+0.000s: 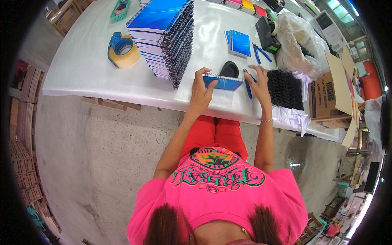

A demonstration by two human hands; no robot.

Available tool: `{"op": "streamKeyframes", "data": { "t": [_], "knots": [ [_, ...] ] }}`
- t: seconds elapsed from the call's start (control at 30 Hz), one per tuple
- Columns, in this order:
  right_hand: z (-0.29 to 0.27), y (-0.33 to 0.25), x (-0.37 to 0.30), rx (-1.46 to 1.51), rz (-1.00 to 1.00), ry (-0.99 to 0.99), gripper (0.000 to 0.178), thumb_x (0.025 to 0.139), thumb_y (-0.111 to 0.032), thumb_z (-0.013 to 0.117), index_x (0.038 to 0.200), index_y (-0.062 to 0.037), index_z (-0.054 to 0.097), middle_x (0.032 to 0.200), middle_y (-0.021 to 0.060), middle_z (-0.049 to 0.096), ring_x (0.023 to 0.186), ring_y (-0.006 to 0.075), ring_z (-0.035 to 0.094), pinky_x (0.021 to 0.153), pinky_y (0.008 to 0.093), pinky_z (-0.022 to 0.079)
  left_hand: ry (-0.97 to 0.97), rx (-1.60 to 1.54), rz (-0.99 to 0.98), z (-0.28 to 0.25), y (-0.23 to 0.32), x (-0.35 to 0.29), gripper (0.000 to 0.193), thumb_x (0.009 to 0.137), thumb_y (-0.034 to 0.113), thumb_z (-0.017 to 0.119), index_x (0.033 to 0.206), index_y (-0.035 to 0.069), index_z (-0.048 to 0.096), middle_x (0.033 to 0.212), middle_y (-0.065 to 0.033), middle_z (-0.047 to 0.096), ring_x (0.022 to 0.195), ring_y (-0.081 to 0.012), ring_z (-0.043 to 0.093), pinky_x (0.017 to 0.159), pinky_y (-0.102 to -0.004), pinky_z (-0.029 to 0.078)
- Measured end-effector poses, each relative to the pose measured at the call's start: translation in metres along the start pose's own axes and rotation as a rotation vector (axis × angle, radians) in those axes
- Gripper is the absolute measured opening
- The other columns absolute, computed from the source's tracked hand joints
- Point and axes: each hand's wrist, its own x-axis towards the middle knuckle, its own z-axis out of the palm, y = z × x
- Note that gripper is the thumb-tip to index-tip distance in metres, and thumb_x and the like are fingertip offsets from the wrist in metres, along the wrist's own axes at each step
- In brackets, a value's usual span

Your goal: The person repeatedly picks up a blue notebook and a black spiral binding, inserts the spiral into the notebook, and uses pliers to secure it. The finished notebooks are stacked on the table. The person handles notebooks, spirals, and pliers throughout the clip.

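Observation:
My left hand (203,87) grips a small blue notebook (224,83) by its left end, thumb on the cover. The notebook is tilted up, with its wire spiral along the upper edge. At its right end, my right hand (259,83) has thumb and fingers around blue-handled cutting pliers (248,89), their jaws beside the spiral's end. Behind the notebook sits a round black object (229,70). Just right of my right hand lies a bundle of black wire spirals (286,89).
A tall stack of spiral notebooks (159,16) stands left on the white table (81,61), beside a tape dispenser (121,51). Behind my hands lie small blue notebooks (239,43) and another pair of pliers (261,53). A cardboard box (328,96) and clear plastic bag (292,36) are right.

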Motion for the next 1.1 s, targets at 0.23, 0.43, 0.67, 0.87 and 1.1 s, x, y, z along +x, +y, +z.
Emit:
{"op": "streamKeyframes", "data": {
  "t": [0.23,0.43,0.67,0.87,1.1],
  "knots": [
    [-0.002,0.007,-0.059,-0.128,0.082,-0.024,0.069,0.088,-0.036,0.068,0.145,-0.0086,0.040,0.131,0.0245,0.045,0.119,0.0406,0.045,0.104,0.0498,0.034,0.060,-0.040,-0.004,-0.004,0.013,-0.003,0.029,0.100,0.022,0.056,0.118,0.000,0.052,0.115,-0.0168,0.057,0.105,-0.0310,0.055,0.093,-0.0396,0.042],
    [-0.018,-0.021,-0.064,0.260,0.249,0.191,0.066,0.092,-0.023,0.061,0.148,-0.0030,0.033,0.125,0.0239,0.041,0.116,0.0326,0.044,0.103,0.0398,0.034,0.031,0.059,-0.014,-0.022,0.017,0.006,0.027,0.097,0.024,0.062,0.104,-0.001,0.061,0.097,-0.0142,0.063,0.091,-0.0289,0.062,0.085,-0.0362,0.048],
    [-0.027,-0.106,-0.076,0.425,0.139,0.159,0.061,0.086,-0.020,0.070,0.138,-0.0015,0.043,0.124,0.0192,0.045,0.116,0.0315,0.047,0.100,0.0396,0.039,-0.087,0.061,-0.092,-0.030,0.033,0.008,0.028,0.089,0.017,0.070,0.111,0.001,0.066,0.105,-0.0155,0.070,0.097,-0.0239,0.067,0.084,-0.0317,0.049],
    [0.004,-0.136,-0.092,0.253,-0.102,0.019,0.059,0.078,-0.017,0.074,0.131,-0.0037,0.052,0.110,0.0188,0.058,0.102,0.0356,0.059,0.087,0.0413,0.048,-0.099,-0.056,-0.144,-0.031,0.029,0.005,0.022,0.090,0.009,0.065,0.112,0.003,0.068,0.098,-0.0132,0.073,0.089,-0.0166,0.070,0.077,-0.0285,0.051],
    [0.022,-0.140,-0.098,0.230,-0.105,0.020,0.060,0.077,-0.017,0.075,0.131,-0.0050,0.053,0.111,0.0169,0.061,0.103,0.0339,0.062,0.086,0.0414,0.050,-0.138,-0.080,-0.207,-0.035,0.031,0.006,0.028,0.090,-0.004,0.056,0.116,-0.001,0.067,0.106,-0.0092,0.072,0.099,-0.0132,0.068,0.083,-0.0238,0.053]
  ]
}}
